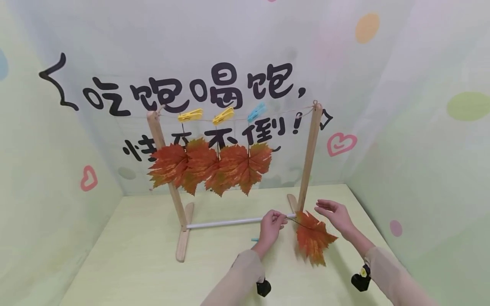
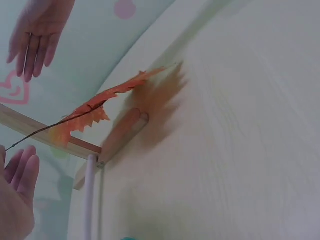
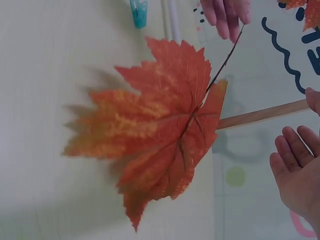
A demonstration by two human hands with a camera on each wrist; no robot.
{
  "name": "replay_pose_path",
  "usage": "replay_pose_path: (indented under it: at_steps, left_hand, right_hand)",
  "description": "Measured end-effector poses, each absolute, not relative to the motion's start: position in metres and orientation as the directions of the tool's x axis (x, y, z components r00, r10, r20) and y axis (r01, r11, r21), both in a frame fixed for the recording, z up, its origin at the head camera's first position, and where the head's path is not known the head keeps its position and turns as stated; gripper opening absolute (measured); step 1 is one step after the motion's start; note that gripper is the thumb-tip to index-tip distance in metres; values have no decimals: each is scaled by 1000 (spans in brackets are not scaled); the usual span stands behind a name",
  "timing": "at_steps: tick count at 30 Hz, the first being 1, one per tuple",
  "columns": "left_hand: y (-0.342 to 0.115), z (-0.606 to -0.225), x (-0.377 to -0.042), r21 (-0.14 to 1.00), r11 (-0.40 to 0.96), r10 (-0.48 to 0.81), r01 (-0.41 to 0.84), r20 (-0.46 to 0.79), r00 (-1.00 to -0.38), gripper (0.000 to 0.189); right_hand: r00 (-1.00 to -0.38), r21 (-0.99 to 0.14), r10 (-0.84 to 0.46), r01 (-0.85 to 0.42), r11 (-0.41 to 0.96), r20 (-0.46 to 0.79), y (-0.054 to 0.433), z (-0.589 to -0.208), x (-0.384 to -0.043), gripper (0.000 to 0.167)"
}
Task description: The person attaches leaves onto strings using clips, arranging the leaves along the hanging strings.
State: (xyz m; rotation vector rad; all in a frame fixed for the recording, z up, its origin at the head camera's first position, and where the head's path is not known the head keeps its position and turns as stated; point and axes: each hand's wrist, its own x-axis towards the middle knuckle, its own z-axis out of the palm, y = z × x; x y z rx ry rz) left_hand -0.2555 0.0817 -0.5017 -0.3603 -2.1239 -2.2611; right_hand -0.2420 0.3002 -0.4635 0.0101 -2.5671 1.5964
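Note:
My left hand [image 1: 272,227] pinches the thin dark stem of an orange-red artificial maple leaf [image 1: 313,238]. The leaf hangs out to the right of that hand, low over the table, by the foot of the rack's right post. My right hand [image 1: 337,216] is beside the leaf's upper right, apart from it, with fingers extended and nothing in them. In the right wrist view the leaf [image 3: 155,120] spreads broad side on, its stem running up to the left fingertips. The left wrist view shows the leaf [image 2: 107,95] nearly edge on above its shadow.
A wooden rack with a right post [image 1: 310,157] and white bottom bar [image 1: 229,222] stands on the table [image 1: 145,238]. Yellow clothespins [image 1: 190,115] and a blue clothespin [image 1: 257,111] hang several leaves [image 1: 246,165] from its string. Another blue clothespin [image 3: 139,14] lies near the left hand.

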Motion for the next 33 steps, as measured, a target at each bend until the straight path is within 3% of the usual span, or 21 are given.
replay_pose_path:
  at_steps: [5,14,21,33]
  left_hand:
    - [74,-469,-248,974,-109,163,196,212,-964,12]
    - [62,-443,-242,964,-93,186,248,262,-947,10]
    - [47,-424,-236,946,20,173,322,314,-933,13]
    - [-6,-405,-247,915,74,132,396,385,-914,14]
  right_hand:
    - [-992,-890,58,-75,449,113,299,-456,-246,48]
    - [-989,-884,38,-111,455,144,296,-441,-247,48]
    - [-988,-875,27,-120,468,150,294,-438,-253,49]
    - [-991,-905,-80,-128,405,104,265,-457,-258,43]
